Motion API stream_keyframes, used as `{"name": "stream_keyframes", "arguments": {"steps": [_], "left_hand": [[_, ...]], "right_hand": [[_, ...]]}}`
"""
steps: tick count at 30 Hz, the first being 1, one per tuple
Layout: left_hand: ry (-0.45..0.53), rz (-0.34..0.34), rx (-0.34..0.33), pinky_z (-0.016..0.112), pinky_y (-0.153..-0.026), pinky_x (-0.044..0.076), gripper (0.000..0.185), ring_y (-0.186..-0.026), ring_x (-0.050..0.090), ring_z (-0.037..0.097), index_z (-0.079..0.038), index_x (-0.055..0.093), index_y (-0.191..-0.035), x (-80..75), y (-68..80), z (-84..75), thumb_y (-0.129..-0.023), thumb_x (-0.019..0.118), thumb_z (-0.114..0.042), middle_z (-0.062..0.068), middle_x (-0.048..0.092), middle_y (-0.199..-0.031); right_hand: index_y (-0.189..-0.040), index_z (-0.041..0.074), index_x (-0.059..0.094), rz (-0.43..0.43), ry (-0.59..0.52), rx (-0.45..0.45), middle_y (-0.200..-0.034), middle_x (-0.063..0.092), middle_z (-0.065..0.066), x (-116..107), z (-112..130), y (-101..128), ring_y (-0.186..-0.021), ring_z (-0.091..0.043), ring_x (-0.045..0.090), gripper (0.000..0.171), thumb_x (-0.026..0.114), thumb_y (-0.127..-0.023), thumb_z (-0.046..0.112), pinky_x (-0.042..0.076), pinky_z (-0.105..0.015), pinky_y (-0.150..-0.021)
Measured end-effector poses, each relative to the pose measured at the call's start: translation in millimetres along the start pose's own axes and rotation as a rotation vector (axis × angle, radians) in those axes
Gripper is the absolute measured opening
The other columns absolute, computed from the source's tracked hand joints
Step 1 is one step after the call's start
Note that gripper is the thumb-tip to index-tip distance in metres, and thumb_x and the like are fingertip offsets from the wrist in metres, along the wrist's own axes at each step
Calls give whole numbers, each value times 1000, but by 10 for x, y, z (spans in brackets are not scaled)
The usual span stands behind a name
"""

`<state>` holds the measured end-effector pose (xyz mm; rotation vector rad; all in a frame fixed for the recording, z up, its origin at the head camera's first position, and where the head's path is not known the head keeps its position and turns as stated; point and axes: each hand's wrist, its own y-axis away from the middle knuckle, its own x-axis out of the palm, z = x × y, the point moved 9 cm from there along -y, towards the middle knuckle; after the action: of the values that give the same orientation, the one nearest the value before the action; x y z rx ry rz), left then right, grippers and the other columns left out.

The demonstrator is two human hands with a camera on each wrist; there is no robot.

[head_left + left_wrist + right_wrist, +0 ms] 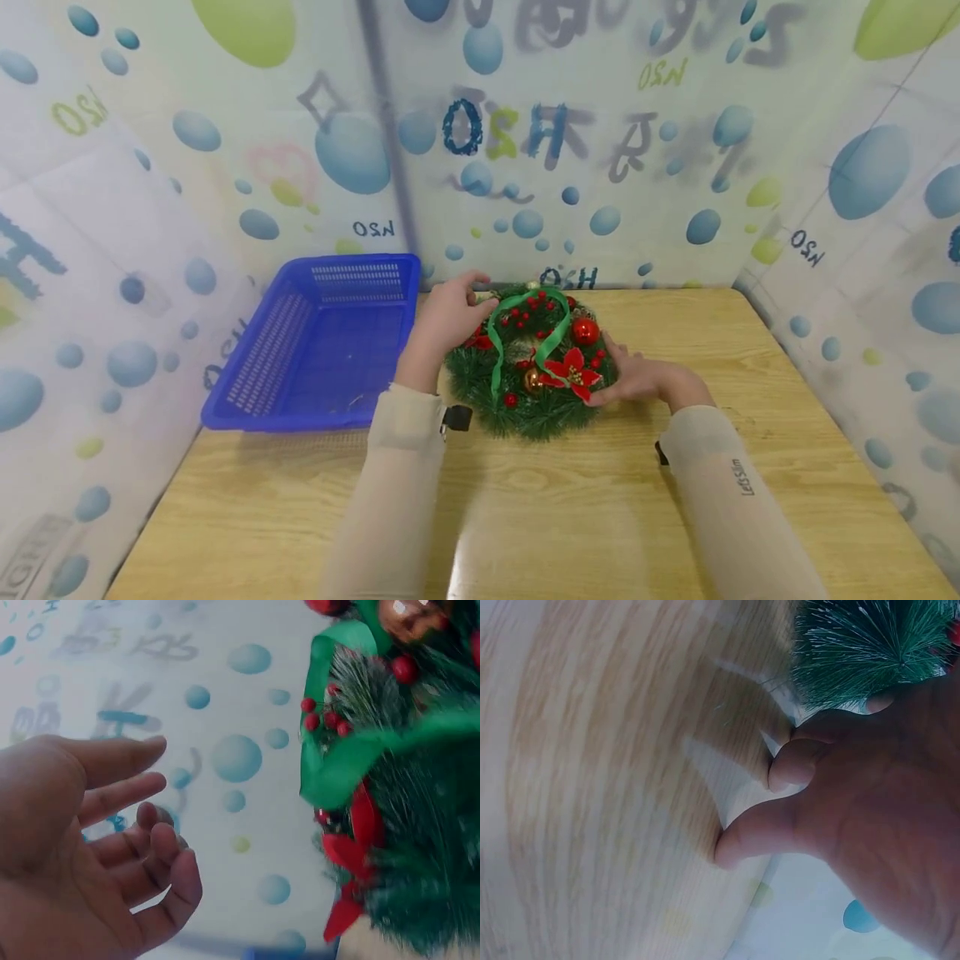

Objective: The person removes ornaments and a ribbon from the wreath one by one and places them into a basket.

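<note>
One wreath (534, 362), one blue basket (322, 346), two hands: left (448, 315) fingers loose, holding nothing; right (637, 379) flat against wreath.

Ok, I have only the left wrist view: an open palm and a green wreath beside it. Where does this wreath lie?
Observer: The wreath lies flat on a wooden table, toward its far edge.
Operator: And the other hand?
Observer: The right hand rests on the table, its fingers against the wreath's right edge.
Operator: Does anything stand near the wreath?
Observer: Yes, a blue basket stands on the table, just beyond the left hand.
</note>
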<state>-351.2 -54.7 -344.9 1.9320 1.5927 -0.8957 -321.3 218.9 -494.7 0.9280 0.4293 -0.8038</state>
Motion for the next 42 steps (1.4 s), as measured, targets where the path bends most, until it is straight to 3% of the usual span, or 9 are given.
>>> {"name": "stream_keyframes", "arguments": {"steps": [6, 11, 15, 23, 33, 35, 39, 42], "left_hand": [[-10, 52, -71, 37, -63, 45, 44, -69, 55, 22, -25, 50, -141, 147, -405, 12, -99, 58, -35, 8, 63, -97], [-41, 58, -145, 41, -79, 48, 46, -91, 60, 24, -20, 46, -142, 288, -620, 229, -100, 57, -34, 11, 62, -128], [-40, 52, -199, 40, -79, 48, 37, -91, 60, 25, -18, 52, -136, 423, -705, 430, -100, 56, -29, 9, 62, -125], [-126, 58, -196, 35, -66, 46, 22, -79, 59, 22, -18, 63, -119, 634, -760, 595, -98, 57, -20, 7, 64, -117], [-151, 117, -259, 32, -56, 40, 38, -60, 48, 17, -23, 60, -131, 697, -818, 693, -96, 52, -10, 6, 61, -129], [-153, 106, -260, 32, -57, 41, 38, -62, 51, 18, -22, 60, -130, 693, -810, 691, -95, 52, -9, 6, 62, -126], [-180, 64, -232, 35, -68, 44, 34, -80, 58, 22, -17, 60, -127, 649, -760, 642, -94, 53, -10, 6, 63, -126], [-199, 58, -227, 35, -70, 44, 33, -81, 57, 21, -17, 59, -126, 635, -752, 615, -94, 53, -11, 6, 63, -123]], "right_hand": [[-151, 27, -29, -18, 10, 5, -160, -20, -25, -64, -29, 13, -144, -55, -16, 136, 73, -71, 69, 1, -75, -109], [-151, 26, -28, -11, 20, 3, -160, -19, -25, -30, -46, -19, -144, -54, -14, 138, 73, -69, 72, 2, -75, -110], [-152, 24, -27, -10, 24, 5, -160, -18, -25, -11, -54, -30, -145, -55, -12, 138, 73, -69, 72, 3, -75, -110], [-151, 23, -29, -8, 9, 19, -160, -19, -26, 3, -56, -16, -144, -55, -15, 139, 73, -70, 71, 1, -76, -109], [-150, 26, -31, -14, 7, 18, -160, -21, -25, 11, -32, -17, -144, -55, -16, 138, 73, -71, 71, 1, -76, -108], [-150, 26, -31, -15, 3, 17, -160, -20, -25, 14, -35, -25, -144, -55, -16, 138, 73, -70, 71, 0, -76, -108], [-150, 27, -31, -14, -6, 20, -160, -21, -25, 23, -40, -31, -143, -55, -18, 139, 73, -70, 71, -1, -77, -108], [-150, 26, -31, -13, -8, 21, -159, -21, -25, 18, -36, -22, -143, -55, -18, 139, 74, -70, 71, -1, -77, -108]]}}
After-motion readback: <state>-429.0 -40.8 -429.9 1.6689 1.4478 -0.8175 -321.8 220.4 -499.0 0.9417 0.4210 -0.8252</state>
